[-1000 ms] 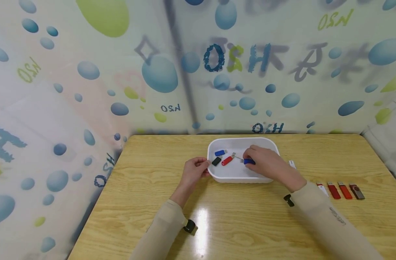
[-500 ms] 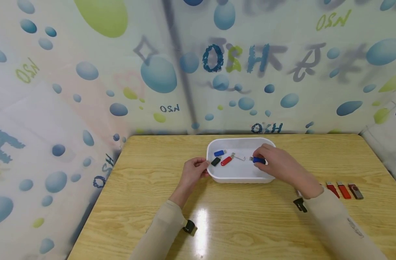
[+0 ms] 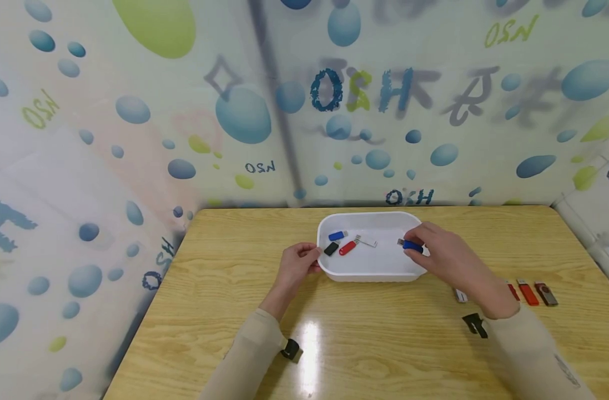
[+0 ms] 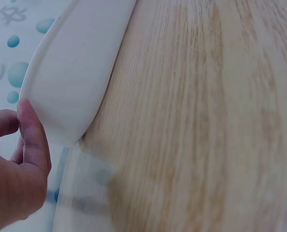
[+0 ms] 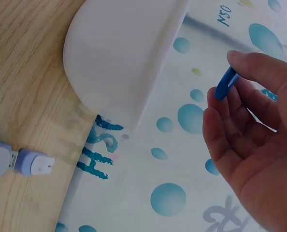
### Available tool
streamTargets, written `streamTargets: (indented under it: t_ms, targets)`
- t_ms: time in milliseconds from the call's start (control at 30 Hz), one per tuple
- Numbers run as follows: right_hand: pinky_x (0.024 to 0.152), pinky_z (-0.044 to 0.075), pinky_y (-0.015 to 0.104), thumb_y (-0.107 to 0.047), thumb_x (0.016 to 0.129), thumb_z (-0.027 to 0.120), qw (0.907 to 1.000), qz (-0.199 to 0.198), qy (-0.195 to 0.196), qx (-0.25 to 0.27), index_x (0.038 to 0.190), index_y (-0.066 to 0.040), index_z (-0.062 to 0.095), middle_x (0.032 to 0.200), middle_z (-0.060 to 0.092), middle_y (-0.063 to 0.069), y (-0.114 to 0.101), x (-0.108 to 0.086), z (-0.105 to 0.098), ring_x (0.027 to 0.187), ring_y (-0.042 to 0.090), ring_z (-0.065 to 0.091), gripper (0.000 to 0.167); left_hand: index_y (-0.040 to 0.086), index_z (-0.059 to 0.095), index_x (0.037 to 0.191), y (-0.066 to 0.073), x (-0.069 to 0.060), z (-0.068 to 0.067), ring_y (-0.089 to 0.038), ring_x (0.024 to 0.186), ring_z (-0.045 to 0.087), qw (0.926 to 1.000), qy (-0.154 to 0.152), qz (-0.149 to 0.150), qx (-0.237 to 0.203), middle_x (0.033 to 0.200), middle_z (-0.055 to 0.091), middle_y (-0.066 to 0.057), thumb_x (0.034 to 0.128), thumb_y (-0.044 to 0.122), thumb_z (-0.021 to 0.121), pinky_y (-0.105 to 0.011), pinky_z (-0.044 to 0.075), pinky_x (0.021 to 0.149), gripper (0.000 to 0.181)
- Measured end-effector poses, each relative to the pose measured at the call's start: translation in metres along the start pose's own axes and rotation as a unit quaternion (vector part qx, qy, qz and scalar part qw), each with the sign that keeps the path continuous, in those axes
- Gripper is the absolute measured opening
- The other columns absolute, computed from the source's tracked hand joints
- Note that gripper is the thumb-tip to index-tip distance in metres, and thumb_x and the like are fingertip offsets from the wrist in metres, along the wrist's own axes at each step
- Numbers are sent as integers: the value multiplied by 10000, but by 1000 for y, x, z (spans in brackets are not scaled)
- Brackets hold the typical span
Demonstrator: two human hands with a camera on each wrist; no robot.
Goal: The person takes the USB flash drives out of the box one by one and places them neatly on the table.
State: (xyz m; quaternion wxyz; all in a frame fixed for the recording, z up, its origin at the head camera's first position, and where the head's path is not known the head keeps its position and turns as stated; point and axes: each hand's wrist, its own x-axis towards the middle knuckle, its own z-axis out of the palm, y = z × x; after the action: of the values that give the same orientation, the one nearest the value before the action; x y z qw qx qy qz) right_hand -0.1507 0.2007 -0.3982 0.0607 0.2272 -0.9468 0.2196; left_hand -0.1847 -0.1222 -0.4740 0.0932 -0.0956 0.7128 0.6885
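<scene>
My left hand [image 3: 296, 266] pinches the left rim of a white plastic tray [image 3: 374, 276]; in the left wrist view, the thumb lies against the outer wall of the tray [image 4: 71, 63]. Over the tray's right end, my right hand [image 3: 446, 253] holds a blue USB flash drive [image 3: 412, 246] between thumb and fingertips, its metal plug pointing left. The right wrist view shows that blue drive [image 5: 225, 84] edge-on. Inside the tray's left half lie another blue drive [image 3: 336, 235], a black one [image 3: 331, 249], a red one [image 3: 348, 248] and a thin silvery-white piece [image 3: 368, 241].
Right of the tray, several flash drives stand in a row on the wooden table [image 3: 374, 333]: a white one [image 3: 461, 295], an orange-red one [image 3: 528, 293] and a brown-grey one [image 3: 546, 294] among them. My right forearm covers part of this row. A patterned curtain [image 3: 294, 139] hangs behind.
My right hand has moved right across the tray, carrying the blue flash drive from near the silvery piece to the right end. My left hand stays at the left rim.
</scene>
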Motion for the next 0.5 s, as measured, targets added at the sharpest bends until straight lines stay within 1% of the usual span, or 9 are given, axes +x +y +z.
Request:
streamTargets:
  t_ms: [300, 500]
  targets:
    - [765, 595, 471, -120, 921, 796, 9987, 407, 293, 132, 1097, -18, 692, 1036, 655, 86, 4, -19, -9, 907, 254, 655, 228, -60, 655, 1183, 2, -1, 1, -135, 735, 653, 10000, -44, 16, -27, 997, 689, -209, 1009, 111, 677, -212, 598, 643, 245]
    - [776, 588, 504, -130, 925, 793, 9966, 650, 481, 170, 1105, -8, 690, 1035, 652, 103, 11, -28, -11, 918, 288, 648, 240, -63, 650, 1199, 2, -1, 0, -138, 743, 651, 10000, -56, 21, -4, 997, 686, -202, 1013, 115, 674, -218, 601, 651, 258]
